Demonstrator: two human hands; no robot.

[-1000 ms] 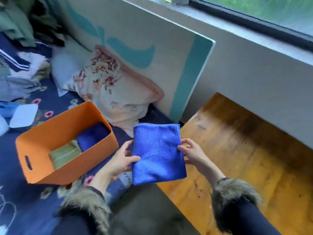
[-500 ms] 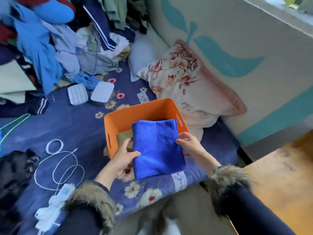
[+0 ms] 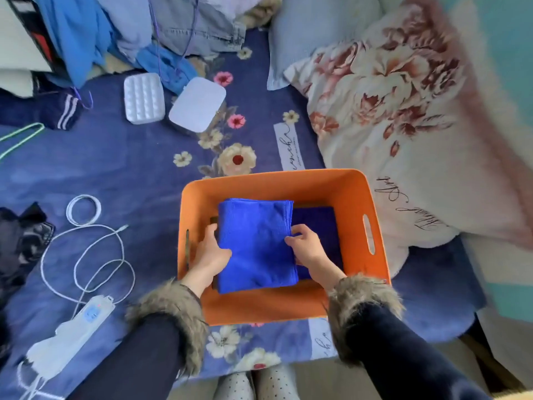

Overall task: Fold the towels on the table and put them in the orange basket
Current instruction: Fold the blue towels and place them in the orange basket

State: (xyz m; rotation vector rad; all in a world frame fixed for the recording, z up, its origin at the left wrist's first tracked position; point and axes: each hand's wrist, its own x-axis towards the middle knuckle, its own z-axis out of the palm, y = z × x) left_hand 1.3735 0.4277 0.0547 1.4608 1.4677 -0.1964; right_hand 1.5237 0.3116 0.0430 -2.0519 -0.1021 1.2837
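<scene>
The orange basket [image 3: 354, 194] sits on a dark blue floral bedspread, right below me. A folded bright blue towel [image 3: 255, 243] is inside it, on the left half. My left hand [image 3: 210, 254] grips the towel's left edge and my right hand [image 3: 307, 246] grips its right edge, both inside the basket. A darker blue folded towel [image 3: 320, 223] lies in the basket's right half, partly under my right hand. Whatever lies beneath the bright towel is hidden.
A floral pillow [image 3: 403, 111] presses against the basket's right side. White cables and a power strip [image 3: 86, 316] lie at the left. Two white cases [image 3: 144, 98] and a heap of clothes [image 3: 129, 30] are farther back.
I have carried the folded blue towel from the air in front of the basket down into it. My view has swung left and down over the basket.
</scene>
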